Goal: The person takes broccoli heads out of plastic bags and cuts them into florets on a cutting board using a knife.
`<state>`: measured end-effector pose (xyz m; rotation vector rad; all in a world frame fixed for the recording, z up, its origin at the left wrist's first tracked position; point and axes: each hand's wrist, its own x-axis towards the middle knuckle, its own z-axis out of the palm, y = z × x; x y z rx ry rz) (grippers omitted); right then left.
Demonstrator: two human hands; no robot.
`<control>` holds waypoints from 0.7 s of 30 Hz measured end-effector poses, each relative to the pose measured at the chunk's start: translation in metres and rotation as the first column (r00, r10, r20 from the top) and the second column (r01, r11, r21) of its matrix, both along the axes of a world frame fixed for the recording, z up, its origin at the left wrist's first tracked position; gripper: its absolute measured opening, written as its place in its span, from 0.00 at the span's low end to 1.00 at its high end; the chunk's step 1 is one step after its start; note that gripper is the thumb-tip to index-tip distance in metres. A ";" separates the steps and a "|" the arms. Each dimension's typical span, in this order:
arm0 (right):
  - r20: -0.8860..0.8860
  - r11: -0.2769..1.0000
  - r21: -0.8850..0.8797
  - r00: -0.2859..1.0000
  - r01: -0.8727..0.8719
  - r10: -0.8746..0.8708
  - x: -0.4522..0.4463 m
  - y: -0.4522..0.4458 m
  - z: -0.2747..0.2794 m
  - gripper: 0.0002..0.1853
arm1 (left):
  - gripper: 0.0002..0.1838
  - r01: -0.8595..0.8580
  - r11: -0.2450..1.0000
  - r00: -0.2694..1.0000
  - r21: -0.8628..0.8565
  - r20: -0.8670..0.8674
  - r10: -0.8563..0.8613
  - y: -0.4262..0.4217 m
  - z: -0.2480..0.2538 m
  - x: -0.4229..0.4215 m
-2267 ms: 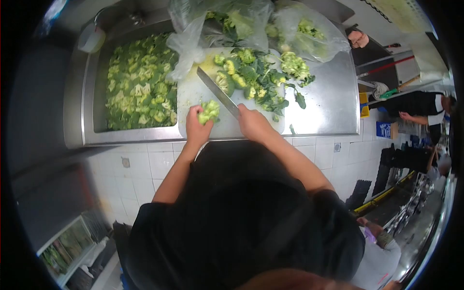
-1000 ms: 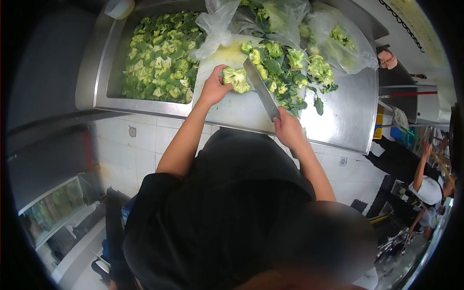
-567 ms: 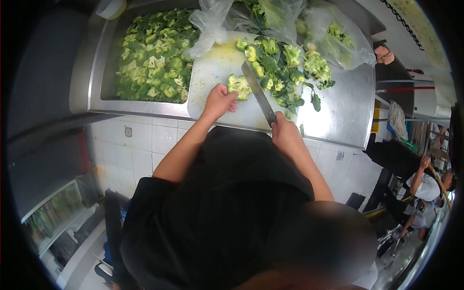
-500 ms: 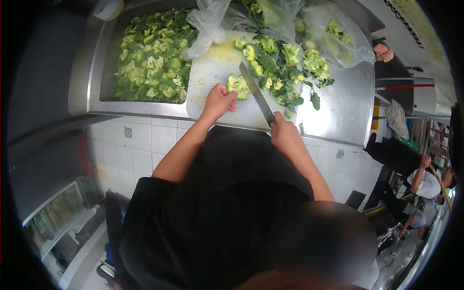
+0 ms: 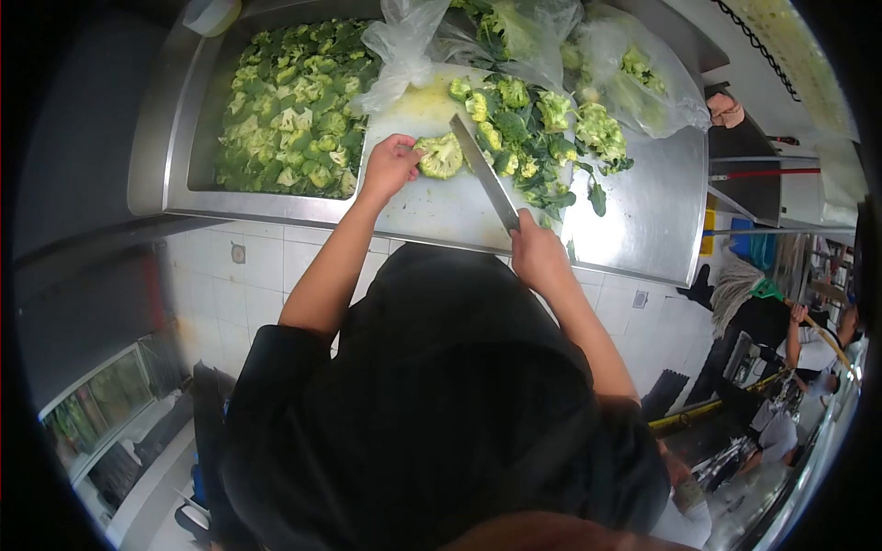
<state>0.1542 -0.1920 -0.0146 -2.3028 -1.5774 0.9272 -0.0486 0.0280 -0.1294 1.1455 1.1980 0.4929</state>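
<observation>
My left hand [image 5: 390,168] is closed at the left edge of a broccoli head [image 5: 440,156], its pale cut stem side showing. Below them lies a white cutting board [image 5: 413,209]. My right hand [image 5: 539,253] grips the handle of a large kitchen knife [image 5: 485,174], whose blade slants up and left just right of that broccoli. Further right, broccoli trimmings and leaves [image 5: 528,129] are heaped along the board.
A steel sink [image 5: 179,179] on the left is filled with cut broccoli florets [image 5: 289,119]. Clear plastic bags [image 5: 634,69] with greens lie at the back. To the right runs a steel counter [image 5: 643,211]. Another person [image 5: 813,354] holds a mop [image 5: 735,289] at far right.
My left hand has shifted left and slightly up with the broccoli, which now sits clear of the blade. The knife has barely moved. At right, the other person's mop has swung lower.
</observation>
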 end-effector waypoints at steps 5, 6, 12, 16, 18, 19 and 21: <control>0.032 0.995 -0.070 0.997 -0.073 0.076 -0.006 0.028 -0.019 0.14 | 0.15 0.059 0.998 0.998 0.035 -0.037 -0.057 0.018 -0.009 0.006; 0.036 0.989 -0.103 0.993 -0.104 0.109 -0.008 0.026 -0.032 0.14 | 0.16 0.059 0.997 0.998 0.044 -0.040 -0.058 0.018 -0.011 0.006; -0.076 0.999 -0.018 0.996 -0.043 0.041 0.004 0.027 -0.033 0.15 | 0.19 0.170 0.985 0.985 0.005 -0.005 -0.170 0.007 0.004 -0.010; -0.097 0.996 0.086 0.995 0.037 -0.029 -0.008 0.029 0.003 0.15 | 0.19 0.170 0.985 0.983 -0.033 -0.061 -0.172 -0.020 0.000 -0.015; -0.098 0.993 0.109 0.995 0.032 -0.022 -0.016 0.033 0.010 0.14 | 0.20 0.153 0.988 0.987 -0.002 -0.050 -0.153 -0.032 0.001 -0.010; -0.100 0.994 0.107 0.995 0.033 -0.022 -0.019 0.036 0.001 0.14 | 0.20 0.135 0.990 0.990 0.031 -0.039 -0.134 -0.035 0.000 -0.010; -0.004 0.981 -0.134 0.990 -0.137 0.138 -0.022 0.038 -0.038 0.16 | 0.20 0.143 0.989 0.989 0.029 -0.045 -0.142 -0.038 -0.004 -0.011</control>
